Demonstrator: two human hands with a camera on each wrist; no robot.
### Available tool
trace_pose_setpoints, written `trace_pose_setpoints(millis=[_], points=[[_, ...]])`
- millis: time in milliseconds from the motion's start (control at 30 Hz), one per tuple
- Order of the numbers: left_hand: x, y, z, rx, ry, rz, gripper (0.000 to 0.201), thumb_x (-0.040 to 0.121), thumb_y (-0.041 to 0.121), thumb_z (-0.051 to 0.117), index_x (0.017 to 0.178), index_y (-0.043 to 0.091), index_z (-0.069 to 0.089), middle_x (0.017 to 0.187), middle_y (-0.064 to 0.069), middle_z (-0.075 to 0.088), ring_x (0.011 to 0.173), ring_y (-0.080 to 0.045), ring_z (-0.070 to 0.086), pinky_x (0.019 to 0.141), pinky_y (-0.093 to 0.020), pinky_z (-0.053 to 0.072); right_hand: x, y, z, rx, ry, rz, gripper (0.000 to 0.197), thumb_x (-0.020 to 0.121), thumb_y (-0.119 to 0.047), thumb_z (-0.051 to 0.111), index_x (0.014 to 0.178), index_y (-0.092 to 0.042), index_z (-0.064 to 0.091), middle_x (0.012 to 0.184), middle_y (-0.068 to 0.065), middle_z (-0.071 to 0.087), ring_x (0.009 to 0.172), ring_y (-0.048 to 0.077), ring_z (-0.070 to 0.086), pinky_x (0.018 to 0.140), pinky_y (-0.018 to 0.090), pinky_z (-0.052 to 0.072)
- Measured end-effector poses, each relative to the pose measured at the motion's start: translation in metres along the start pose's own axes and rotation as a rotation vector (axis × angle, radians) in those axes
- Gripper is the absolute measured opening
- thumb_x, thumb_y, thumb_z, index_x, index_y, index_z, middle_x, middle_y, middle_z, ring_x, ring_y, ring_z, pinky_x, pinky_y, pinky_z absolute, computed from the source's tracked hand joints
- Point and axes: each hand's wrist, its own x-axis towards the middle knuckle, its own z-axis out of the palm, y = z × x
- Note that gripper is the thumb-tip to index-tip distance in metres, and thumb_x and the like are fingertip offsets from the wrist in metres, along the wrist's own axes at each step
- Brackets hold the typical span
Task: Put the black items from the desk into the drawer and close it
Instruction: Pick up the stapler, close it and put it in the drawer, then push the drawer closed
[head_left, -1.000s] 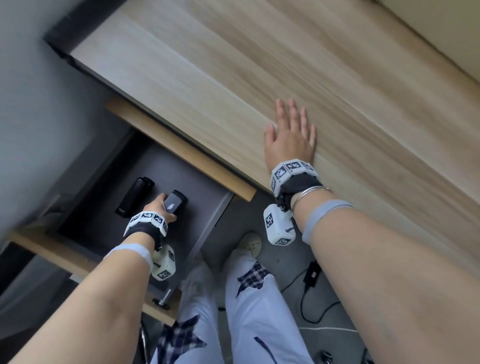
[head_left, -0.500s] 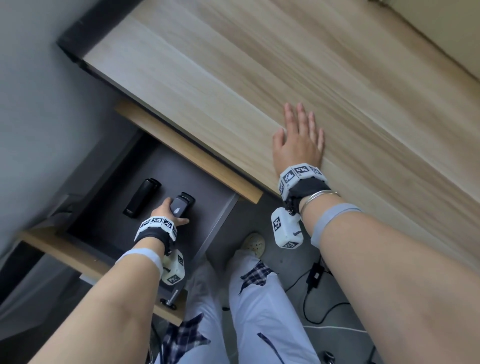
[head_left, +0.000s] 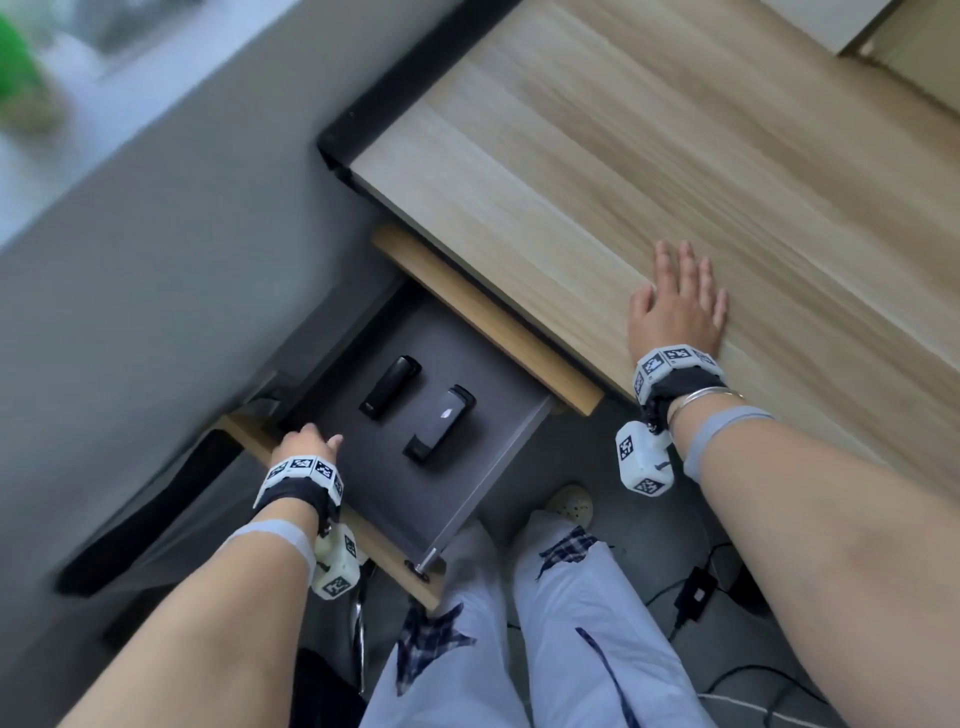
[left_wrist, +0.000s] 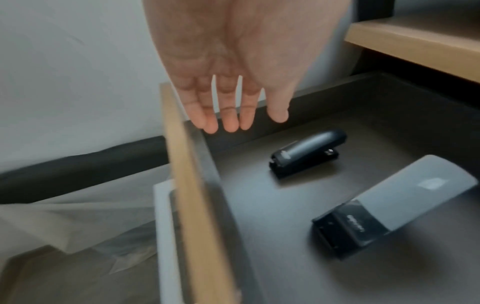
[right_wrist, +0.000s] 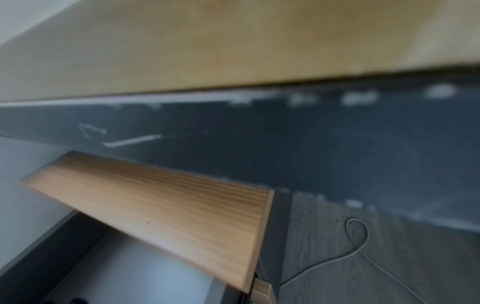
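Both black items are lying in the open drawer (head_left: 470, 501) now: a smaller black stapler (head_left: 389, 387) toward the back and left, and a larger black and grey stapler (head_left: 440, 430) just beside it, nearer the right wall, the two apart and not touching. As far as I can see, nothing black is sitting on the desk (head_left: 597, 156), so I am judging that what remains is the closing. The left hand (head_left: 304, 447) is hovering over the drawer's front left corner, fingers (left_wrist: 230, 121) loose and nearly straight, thumb out to the side, holding nothing; in the left wrist view the palm is hanging above the wooden drawer front (left_wrist: 187, 185) without clearly touching it. To close it well, I would be setting those fingers flat against the outer face of the drawer front, near its middle rather than the corner, so the drawer is running straight on its rails and not skewing, and pushing steadily rather than slamming, since both staplers are lying loose and could be sliding toward the back. Fingertips should be coming clear of the gap under the desk edge before it shuts. The right hand (head_left: 675, 306) is lying palm down on the desk near its front edge, fingers spread and straight, holding nothing, the arm stretching forward as a brace.
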Motion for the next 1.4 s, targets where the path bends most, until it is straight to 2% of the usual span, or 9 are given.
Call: trace_pose_setpoints(millis=[133, 267, 500, 666, 833, 999, 1099, 1266, 1399], points=[[-0.021, -0.028, 0.002, 0.234, -0.093, -0.107, 0.041, 0.09, 0.022, 0.052, 0.13, 0.014, 0.055, 0.113, -0.015, 0.065, 0.103, -0.033, 0.064, 0.08, -0.033, 0.051, 0.0, 0.001, 0.001, 0.008, 0.001, 0.003, 0.057, 0.093, -0.026, 0.036, 0.149, -0.032, 0.026, 0.16, -0.003, 0.023, 0.149, 0.021, 0.019, 0.12, 0.047, 0.013], [-0.045, -0.025, 0.011, 0.596, -0.277, 0.051, 0.079, 0.076, 0.013, 0.061, 0.147, 0.028, 0.028, 0.136, -0.01, 0.051, 0.12, -0.027, 0.055, 0.093, -0.03, 0.05, 0.0, 0.004, 0.002, 0.004, 0.009, 0.002, 0.057, 0.093, -0.026, 0.036, 0.149, -0.032, 0.026, 0.16, -0.003, 0.024, 0.149, 0.021, 0.02, 0.12, 0.047, 0.014], [-0.031, -0.017, 0.027, 0.398, -0.223, 0.033, 0.063, 0.09, 0.017, 0.049, 0.149, 0.022, 0.027, 0.135, -0.011, 0.054, 0.12, -0.028, 0.057, 0.097, -0.03, 0.047, 0.001, 0.003, 0.004, 0.004, 0.034, -0.002, 0.058, 0.091, -0.025, 0.037, 0.148, -0.032, 0.029, 0.159, -0.004, 0.026, 0.148, 0.02, 0.021, 0.12, 0.045, 0.015], [-0.028, 0.002, 0.029, -0.042, -0.1, -0.131, 0.047, 0.097, 0.034, 0.037, 0.102, -0.004, 0.064, 0.111, -0.024, 0.067, 0.103, -0.037, 0.064, 0.091, -0.039, 0.05, 0.001, 0.003, 0.002, 0.001, 0.024, -0.003, 0.058, 0.091, -0.026, 0.037, 0.148, -0.032, 0.027, 0.16, -0.004, 0.024, 0.149, 0.02, 0.02, 0.12, 0.045, 0.014], [-0.018, 0.038, 0.021, -0.239, -0.122, -0.167, 0.053, 0.094, 0.039, 0.044, 0.115, -0.007, 0.06, 0.122, -0.026, 0.062, 0.111, -0.039, 0.06, 0.086, -0.038, 0.047, 0.0, 0.003, 0.002, -0.006, 0.017, -0.007, 0.058, 0.092, -0.026, 0.036, 0.149, -0.033, 0.026, 0.16, -0.004, 0.023, 0.149, 0.02, 0.02, 0.12, 0.045, 0.014], [-0.014, 0.08, 0.017, -0.323, -0.107, -0.064, 0.052, 0.091, 0.043, 0.052, 0.059, 0.001, 0.046, 0.096, -0.023, 0.066, 0.101, -0.037, 0.064, 0.075, -0.036, 0.045, 0.0, 0.003, 0.002, -0.003, 0.024, -0.007, 0.058, 0.091, -0.026, 0.037, 0.148, -0.033, 0.026, 0.16, -0.004, 0.024, 0.149, 0.02, 0.02, 0.12, 0.045, 0.014], [-0.009, 0.107, 0.013, -0.368, -0.096, -0.007, 0.055, 0.087, 0.047, 0.055, 0.054, 0.006, 0.039, 0.065, -0.011, 0.053, 0.071, -0.031, 0.059, 0.067, -0.036, 0.045, 0.0, 0.003, 0.002, -0.004, 0.026, -0.006, 0.059, 0.091, -0.026, 0.037, 0.148, -0.033, 0.027, 0.16, -0.004, 0.025, 0.148, 0.02, 0.021, 0.12, 0.045, 0.015], [-0.006, 0.145, 0.009, -0.516, -0.122, 0.082, 0.041, 0.085, 0.039, 0.062, 0.063, 0.007, 0.048, 0.057, -0.002, 0.051, 0.051, -0.013, 0.046, 0.062, -0.027, 0.042, 0.0, 0.003, 0.003, -0.002, 0.042, 0.0, 0.059, 0.089, -0.026, 0.039, 0.147, -0.033, 0.03, 0.158, -0.004, 0.028, 0.147, 0.021, 0.024, 0.119, 0.045, 0.017], [-0.003, 0.174, 0.009, -0.744, -0.187, 0.097, 0.066, 0.081, 0.035, 0.069, 0.129, -0.005, 0.048, 0.093, -0.014, 0.073, 0.06, -0.012, 0.057, 0.039, -0.012, 0.043, 0.0, 0.004, 0.003, -0.012, 0.045, 0.007, 0.06, 0.088, -0.027, 0.038, 0.147, -0.034, 0.03, 0.158, -0.006, 0.029, 0.147, 0.019, 0.024, 0.119, 0.044, 0.018]])
